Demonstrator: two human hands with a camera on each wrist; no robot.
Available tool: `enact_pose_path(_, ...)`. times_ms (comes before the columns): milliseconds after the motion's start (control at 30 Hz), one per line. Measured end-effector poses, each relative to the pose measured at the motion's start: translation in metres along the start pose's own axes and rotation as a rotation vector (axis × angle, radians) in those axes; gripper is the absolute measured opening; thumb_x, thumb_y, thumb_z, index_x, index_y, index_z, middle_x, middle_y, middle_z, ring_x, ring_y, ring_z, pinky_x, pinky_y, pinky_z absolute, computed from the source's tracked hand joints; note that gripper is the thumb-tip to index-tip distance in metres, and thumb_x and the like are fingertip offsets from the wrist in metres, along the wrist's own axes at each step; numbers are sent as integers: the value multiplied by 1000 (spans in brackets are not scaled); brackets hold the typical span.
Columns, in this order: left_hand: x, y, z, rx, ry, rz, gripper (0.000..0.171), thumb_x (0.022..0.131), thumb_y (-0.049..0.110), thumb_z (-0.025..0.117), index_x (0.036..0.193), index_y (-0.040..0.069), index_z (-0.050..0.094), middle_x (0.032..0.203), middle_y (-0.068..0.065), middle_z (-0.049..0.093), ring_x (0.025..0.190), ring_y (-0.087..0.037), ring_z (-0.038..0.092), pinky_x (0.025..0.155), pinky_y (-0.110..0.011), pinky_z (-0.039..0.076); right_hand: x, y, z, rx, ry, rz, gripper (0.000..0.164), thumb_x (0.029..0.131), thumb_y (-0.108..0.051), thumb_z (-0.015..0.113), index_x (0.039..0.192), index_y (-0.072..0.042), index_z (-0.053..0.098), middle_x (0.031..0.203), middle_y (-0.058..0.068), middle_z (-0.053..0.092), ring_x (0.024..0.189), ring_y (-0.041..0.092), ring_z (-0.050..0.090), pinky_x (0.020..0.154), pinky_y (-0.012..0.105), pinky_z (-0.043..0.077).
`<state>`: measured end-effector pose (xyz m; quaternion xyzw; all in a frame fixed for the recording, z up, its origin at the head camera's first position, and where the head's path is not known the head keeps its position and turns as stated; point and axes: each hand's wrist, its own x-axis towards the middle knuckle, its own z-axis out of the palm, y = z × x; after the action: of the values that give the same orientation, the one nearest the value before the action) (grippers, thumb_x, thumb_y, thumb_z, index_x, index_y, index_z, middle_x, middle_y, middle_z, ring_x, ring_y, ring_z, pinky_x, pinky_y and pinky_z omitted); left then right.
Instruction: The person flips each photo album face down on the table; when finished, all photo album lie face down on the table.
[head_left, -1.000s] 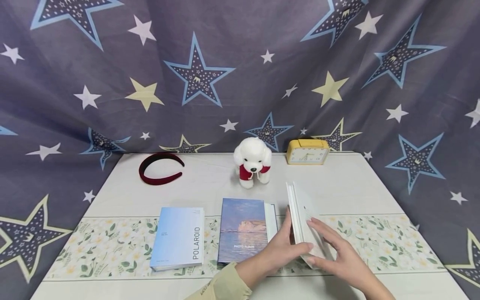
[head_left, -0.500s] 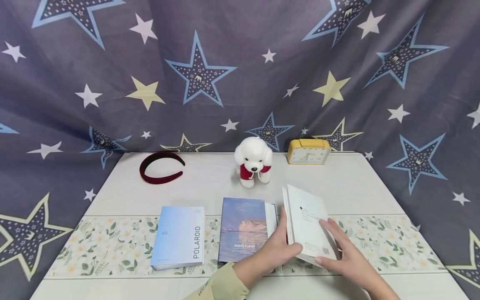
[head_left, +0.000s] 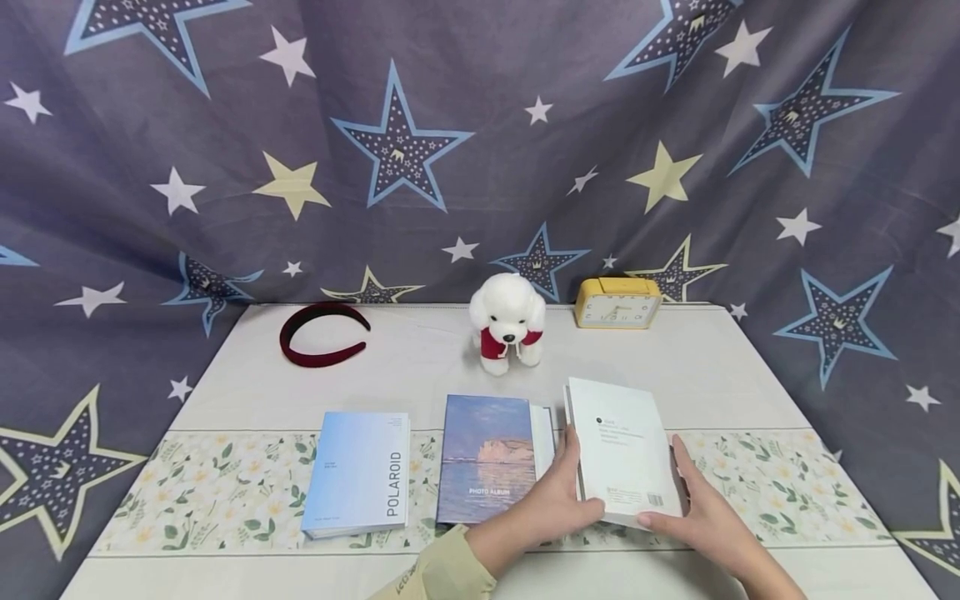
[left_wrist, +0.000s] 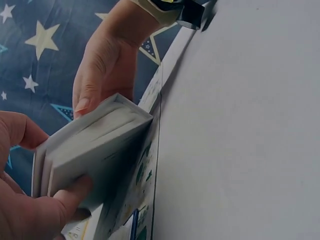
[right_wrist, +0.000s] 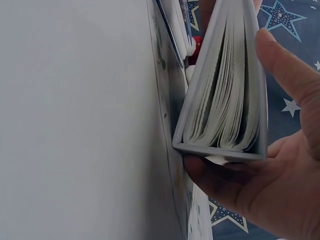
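A thick white photo album (head_left: 626, 454) lies between my hands at the right of the table, its back cover with small print and a barcode facing up. My left hand (head_left: 543, 504) grips its left, open-page side; in the left wrist view the thumb is on one cover and a finger at the other. My right hand (head_left: 705, 517) holds the spine side, and the right wrist view shows its thumb on the cover and fingers curled under the spine. Fanned pages (right_wrist: 225, 95) show at the album's end. Left of it lies a purple-blue album (head_left: 483, 458) with a cliff picture, partly behind my left forearm.
A light blue POLAROID album (head_left: 356, 471) lies on the left of the floral strip (head_left: 750, 483). Along the back are a dark red headband (head_left: 318, 361), a white plush dog (head_left: 506, 317) in red, and a yellow alarm clock (head_left: 617, 303). A starry curtain (head_left: 480, 142) hangs behind.
The white album has turned from standing steeply on edge to lying nearly flat, back cover up. My right fingers have slid from its cover to its right side.
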<state>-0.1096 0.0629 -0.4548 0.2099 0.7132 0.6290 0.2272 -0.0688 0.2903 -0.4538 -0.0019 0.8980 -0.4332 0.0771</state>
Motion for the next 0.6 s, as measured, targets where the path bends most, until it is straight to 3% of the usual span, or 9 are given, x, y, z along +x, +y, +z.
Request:
enact_pose_path(67,-1,-1,0,65,2,-20,107,76,8,67,156,4,-5,161,-17,-13,147,-29,-3,115,-48,18,0,0,-1,-11,-6,22,124,76,-34,83,151,9,-5,156,34,7,139,52,21,107,47,25)
enact_pose_path(233,-2,-3,1,168,-15,-37,111,80,21,74,156,6,-6,160,-20,-15,146,-38,3,112,-49,26,-1,1,-4,-57,-2,39,122,75,-39,83,150,12,2,154,36,10,138,52,21,107,52,25)
enact_pose_path(600,-3,-7,7,299,-17,-37,111,80,22,77,155,-1,-1,160,-26,-4,143,-39,19,110,-39,33,-2,7,-6,-115,22,50,129,67,-46,85,151,11,5,153,37,13,139,54,16,109,60,21)
